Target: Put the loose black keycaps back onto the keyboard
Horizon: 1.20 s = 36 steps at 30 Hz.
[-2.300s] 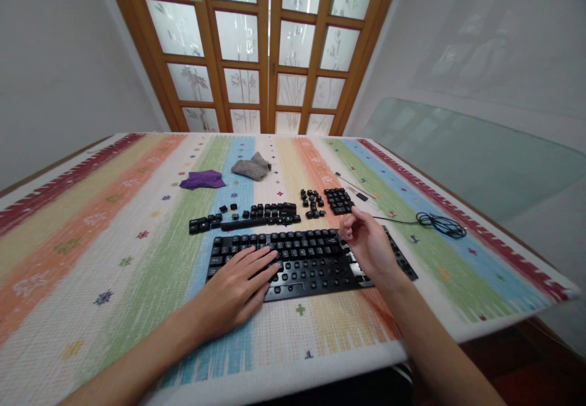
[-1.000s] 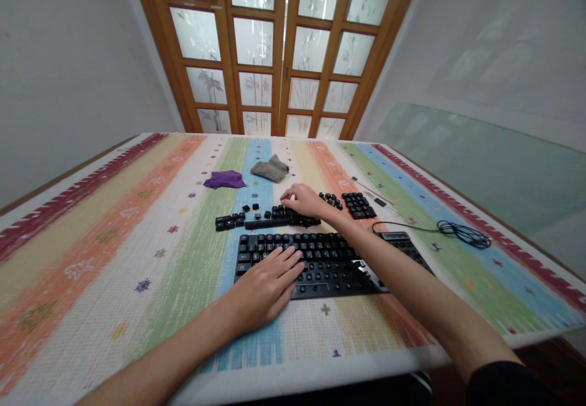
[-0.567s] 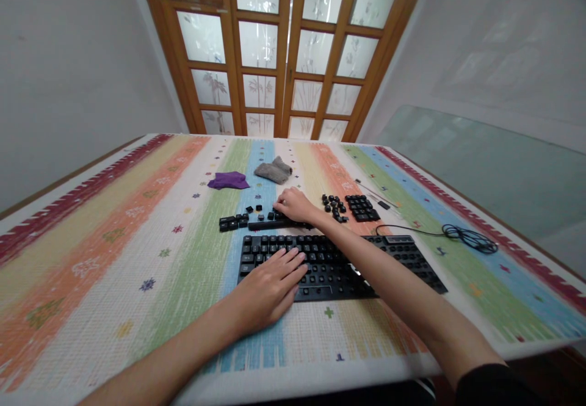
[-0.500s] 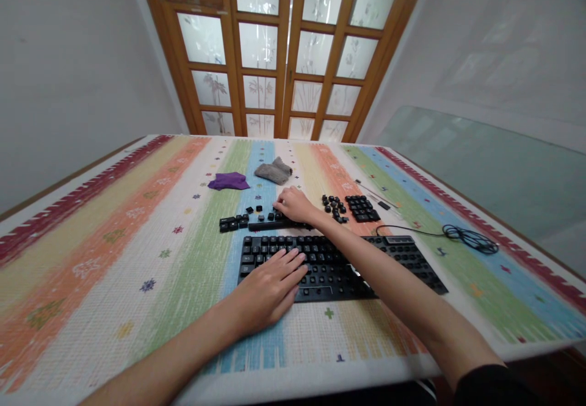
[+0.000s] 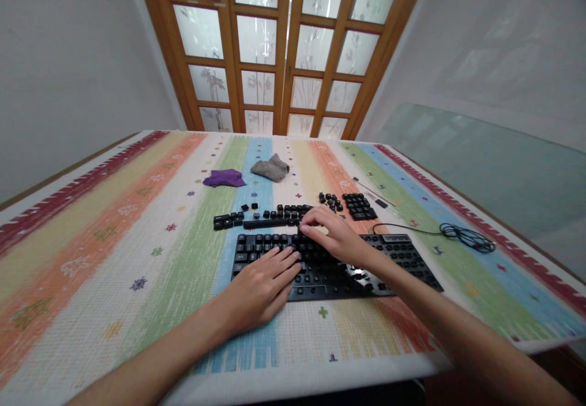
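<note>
A black keyboard (image 5: 412,261) lies across the table, with keycaps on its upper left and many bare key sockets elsewhere. My left hand (image 5: 262,284) rests flat on its left side, fingers spread over the keys. Above the upper middle of the keyboard is my right hand (image 5: 327,232), thumb and forefinger pinched on a small black keycap (image 5: 302,230), mostly hidden by the fingers. Loose keycaps (image 5: 227,220) lie in rows just behind the keyboard, beside the long space bar key (image 5: 263,224).
More loose keycaps (image 5: 359,206) sit behind to the right. A purple cloth (image 5: 224,177) and a grey cloth (image 5: 271,168) lie farther back. The keyboard's coiled cable (image 5: 467,237) is at the right, with a thin stick-like tool (image 5: 373,191) on the striped tablecloth (image 5: 183,241).
My right hand has come from the loose keycaps back toward me and right, over the keyboard, with a keycap in its fingers. My left hand stays on the keys.
</note>
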### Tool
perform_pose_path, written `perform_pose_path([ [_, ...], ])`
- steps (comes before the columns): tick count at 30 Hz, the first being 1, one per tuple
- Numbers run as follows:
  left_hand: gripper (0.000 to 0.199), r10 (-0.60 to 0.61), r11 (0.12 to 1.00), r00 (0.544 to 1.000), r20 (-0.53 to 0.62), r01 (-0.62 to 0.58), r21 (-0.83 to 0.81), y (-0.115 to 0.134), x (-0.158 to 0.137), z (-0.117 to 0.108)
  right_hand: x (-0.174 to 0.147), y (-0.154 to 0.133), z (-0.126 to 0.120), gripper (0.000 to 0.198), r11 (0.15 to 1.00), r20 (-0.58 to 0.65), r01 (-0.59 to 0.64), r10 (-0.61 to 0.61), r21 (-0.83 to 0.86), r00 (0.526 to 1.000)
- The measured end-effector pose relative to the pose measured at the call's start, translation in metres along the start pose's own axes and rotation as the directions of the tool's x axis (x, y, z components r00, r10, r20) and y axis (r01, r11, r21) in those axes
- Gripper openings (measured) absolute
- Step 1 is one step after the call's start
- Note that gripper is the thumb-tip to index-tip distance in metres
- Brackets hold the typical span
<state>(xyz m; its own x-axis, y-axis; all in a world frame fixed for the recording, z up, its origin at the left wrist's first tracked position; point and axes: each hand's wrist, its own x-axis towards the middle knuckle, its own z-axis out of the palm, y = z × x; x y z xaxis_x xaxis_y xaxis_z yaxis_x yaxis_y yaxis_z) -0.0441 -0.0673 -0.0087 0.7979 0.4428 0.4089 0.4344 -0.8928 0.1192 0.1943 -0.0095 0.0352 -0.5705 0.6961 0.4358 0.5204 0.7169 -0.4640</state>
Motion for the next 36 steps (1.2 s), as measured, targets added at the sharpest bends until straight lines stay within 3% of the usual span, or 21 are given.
perform_pose_path([
  [4,0.038,-0.028,1.000,0.995,-0.095,0.028,0.000,-0.001,0.000,0.002,-0.041,-0.013,0.003,0.014,0.995,-0.013,0.080,-0.081,-0.066,0.997],
  [8,0.039,-0.079,0.997,0.977,-0.197,0.073,-0.037,-0.003,0.001,0.006,-0.060,-0.017,0.016,0.014,0.977,-0.035,0.129,-0.137,-0.169,0.990],
  [12,0.037,-0.096,0.995,0.968,-0.231,0.085,-0.056,-0.004,0.003,0.006,-0.063,-0.017,0.025,0.019,0.937,-0.061,0.169,-0.197,-0.305,0.978],
  [19,0.032,-0.081,0.996,0.964,-0.252,0.070,-0.053,-0.008,0.007,0.002,-0.065,-0.020,0.022,0.017,0.904,-0.055,0.187,-0.225,-0.385,0.973],
  [32,0.029,0.043,0.999,0.971,-0.236,-0.039,0.025,-0.021,0.035,-0.010,-0.067,-0.019,0.023,0.018,0.932,-0.137,0.142,-0.197,-0.335,0.971],
  [36,0.026,0.021,1.000,0.962,-0.273,-0.020,0.006,-0.026,0.040,-0.010,-0.067,-0.018,0.023,0.018,0.950,-0.147,0.121,-0.169,-0.288,0.975],
])
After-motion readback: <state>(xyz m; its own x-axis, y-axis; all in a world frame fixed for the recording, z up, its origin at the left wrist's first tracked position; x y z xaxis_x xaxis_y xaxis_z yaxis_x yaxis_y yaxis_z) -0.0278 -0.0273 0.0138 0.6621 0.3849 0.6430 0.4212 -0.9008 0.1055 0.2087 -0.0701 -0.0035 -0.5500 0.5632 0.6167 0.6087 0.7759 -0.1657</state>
